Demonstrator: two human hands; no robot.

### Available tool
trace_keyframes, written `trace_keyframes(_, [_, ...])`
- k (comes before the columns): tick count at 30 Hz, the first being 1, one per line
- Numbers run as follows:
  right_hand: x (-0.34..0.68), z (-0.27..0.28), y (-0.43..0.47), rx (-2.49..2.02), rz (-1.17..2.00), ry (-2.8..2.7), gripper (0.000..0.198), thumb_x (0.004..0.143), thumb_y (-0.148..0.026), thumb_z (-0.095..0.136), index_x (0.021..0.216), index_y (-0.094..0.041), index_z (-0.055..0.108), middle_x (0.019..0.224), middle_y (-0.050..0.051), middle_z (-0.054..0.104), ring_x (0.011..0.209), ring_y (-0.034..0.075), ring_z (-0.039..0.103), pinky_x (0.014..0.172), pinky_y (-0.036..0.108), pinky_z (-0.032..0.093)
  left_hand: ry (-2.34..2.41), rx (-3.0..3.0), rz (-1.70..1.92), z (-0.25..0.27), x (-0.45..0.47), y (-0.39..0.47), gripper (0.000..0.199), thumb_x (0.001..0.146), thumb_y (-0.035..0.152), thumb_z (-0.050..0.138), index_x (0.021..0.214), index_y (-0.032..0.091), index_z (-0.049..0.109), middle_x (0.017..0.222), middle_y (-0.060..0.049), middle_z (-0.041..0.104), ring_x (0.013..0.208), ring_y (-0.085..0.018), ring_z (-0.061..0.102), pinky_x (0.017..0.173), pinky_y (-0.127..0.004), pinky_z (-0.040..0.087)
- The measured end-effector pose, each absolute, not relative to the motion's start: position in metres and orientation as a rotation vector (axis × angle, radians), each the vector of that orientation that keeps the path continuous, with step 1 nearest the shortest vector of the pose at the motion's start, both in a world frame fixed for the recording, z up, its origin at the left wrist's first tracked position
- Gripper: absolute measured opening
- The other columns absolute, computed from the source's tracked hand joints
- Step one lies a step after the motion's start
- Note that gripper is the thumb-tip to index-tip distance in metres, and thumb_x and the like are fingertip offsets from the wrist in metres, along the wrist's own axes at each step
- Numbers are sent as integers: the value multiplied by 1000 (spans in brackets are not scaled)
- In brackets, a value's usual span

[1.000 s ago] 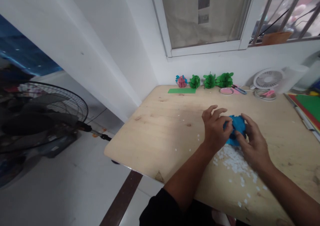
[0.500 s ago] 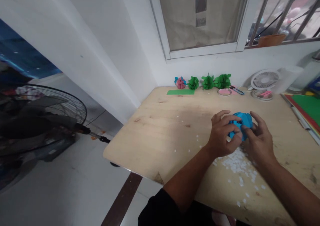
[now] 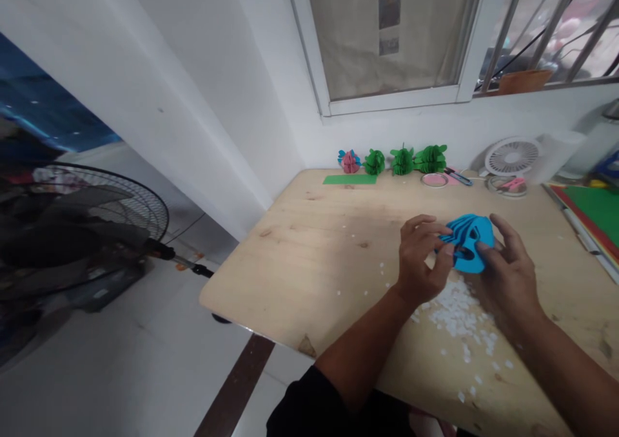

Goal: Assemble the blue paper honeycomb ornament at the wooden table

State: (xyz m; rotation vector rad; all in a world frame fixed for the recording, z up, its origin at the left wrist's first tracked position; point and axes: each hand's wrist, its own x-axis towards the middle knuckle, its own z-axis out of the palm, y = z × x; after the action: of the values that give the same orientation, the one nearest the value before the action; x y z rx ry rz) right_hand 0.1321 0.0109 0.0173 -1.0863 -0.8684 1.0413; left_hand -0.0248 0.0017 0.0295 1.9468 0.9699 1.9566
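A blue layered paper craft (image 3: 476, 243) is held between my two hands above the table. Its folds fan out on the left side, and dark cut-out holes show in the front layer. My left hand (image 3: 423, 253) grips the fanned edges between thumb and fingers. On the other side, my right hand (image 3: 510, 266) pinches the right edge, thumb on the front and fingers behind, partly hidden. Below both hands, many small white paper bits (image 3: 457, 311) lie scattered on the wooden table (image 3: 290, 250).
Along the wall stand a pink-and-blue paper figure (image 3: 349, 161) and several green ones (image 3: 402, 160), with a green strip (image 3: 349, 179) in front. A utility knife (image 3: 458, 176), small white fan (image 3: 512, 156) and coloured sheets (image 3: 592, 208) sit rightward. A black floor fan (image 3: 97, 231) stands left.
The blue paper craft has spread open, its folds now fanned and its holes facing me. My left hand has shifted slightly left, and my right hand slightly right.
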Motion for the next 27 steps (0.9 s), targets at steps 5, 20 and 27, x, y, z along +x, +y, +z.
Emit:
trace_keyframes(5, [139,21,11,-997,1220,-870,63,75,-39,88,135,-38,70,112,3,77,84,23,74,72,37,62,1137,1262,1902,23,-26,18,10,87,26,61,86,20,68,93,-8,76,94,-23,71,90,-39,56])
trace_keyframes(20, [140,22,9,-931,1356,-887,52,77,-43,85,129,-38,74,127,3,76,101,27,75,83,44,65,1015,725,1529,24,-20,22,7,67,22,62,61,19,63,73,-1,72,78,-16,67,75,-26,49])
trace_keyframes(27, [138,17,14,-980,1243,-841,63,73,-34,90,132,-36,69,100,1,76,76,20,71,67,34,60,1311,954,1665,22,-26,26,22,83,27,67,64,20,59,64,3,62,66,-13,57,68,-24,48])
